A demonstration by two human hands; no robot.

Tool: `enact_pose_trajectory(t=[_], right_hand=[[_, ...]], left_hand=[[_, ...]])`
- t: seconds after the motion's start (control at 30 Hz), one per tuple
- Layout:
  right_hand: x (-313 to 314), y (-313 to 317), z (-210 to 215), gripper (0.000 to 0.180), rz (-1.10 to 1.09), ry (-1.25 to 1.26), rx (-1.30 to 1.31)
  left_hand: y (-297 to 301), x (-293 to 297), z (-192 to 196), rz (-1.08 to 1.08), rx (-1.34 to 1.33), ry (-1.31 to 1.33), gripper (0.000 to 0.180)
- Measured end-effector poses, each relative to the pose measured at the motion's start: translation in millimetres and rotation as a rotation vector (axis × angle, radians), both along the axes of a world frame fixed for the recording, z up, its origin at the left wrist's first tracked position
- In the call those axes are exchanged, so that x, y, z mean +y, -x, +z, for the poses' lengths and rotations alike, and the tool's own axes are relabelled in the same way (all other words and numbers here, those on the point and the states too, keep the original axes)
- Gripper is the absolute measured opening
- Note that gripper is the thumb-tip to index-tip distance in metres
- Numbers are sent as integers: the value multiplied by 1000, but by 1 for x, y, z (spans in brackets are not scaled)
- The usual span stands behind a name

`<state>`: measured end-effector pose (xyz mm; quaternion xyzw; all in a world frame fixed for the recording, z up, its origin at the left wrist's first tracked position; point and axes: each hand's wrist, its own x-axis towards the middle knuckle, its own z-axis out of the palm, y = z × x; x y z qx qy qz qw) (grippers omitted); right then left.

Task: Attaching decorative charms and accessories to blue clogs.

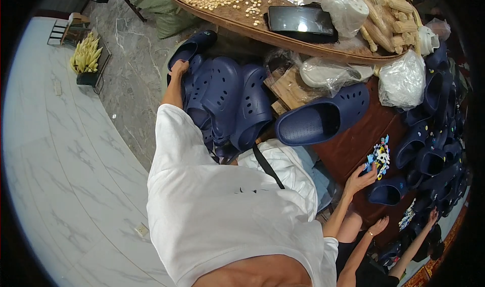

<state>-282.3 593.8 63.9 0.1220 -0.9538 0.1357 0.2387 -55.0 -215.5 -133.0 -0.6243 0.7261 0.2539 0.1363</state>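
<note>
My left hand (pixel 179 68) is closed on the rim of a navy clog (pixel 196 45), at the far left end of a row of similar clogs. Several navy clogs (pixel 222 96) stand on edge close together beside it. To the right, my right hand (pixel 360 180) has bent fingers at the edge of a small heap of colourful shoe charms (pixel 382 155); anything pinched in the fingertips is too small to make out. One navy clog (pixel 323 116) lies with its opening up, between the row and the charms. Another clog (pixel 387 192) lies just right of my right hand.
A round woven tray (pixel 242 25) at the top holds corn kernels, cobs and a phone (pixel 301 21). A wrapped white clog (pixel 331 73) lies below it. Many navy clogs (pixel 438 150) crowd the right. Another person's hands (pixel 379 225) are at lower right.
</note>
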Motion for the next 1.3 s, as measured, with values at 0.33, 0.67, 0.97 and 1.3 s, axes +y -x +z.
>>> enact_pose_trajectory(t=[0.33,0.67,0.97,1.3], right_hand=[[-2,0,4,37,-6,15,-23],[0,-3,5,38,-19,76,27],[-19,-20,21,23,4,258,52],[-63,-29,27,43,243,403,-205]], left_hand=[[1,9,16,-64,42,89,55],[27,36,110,-214,768,202,38],[97,249,361,-470,1061,-407,37],[179,465,290,-676,740,-984,58]])
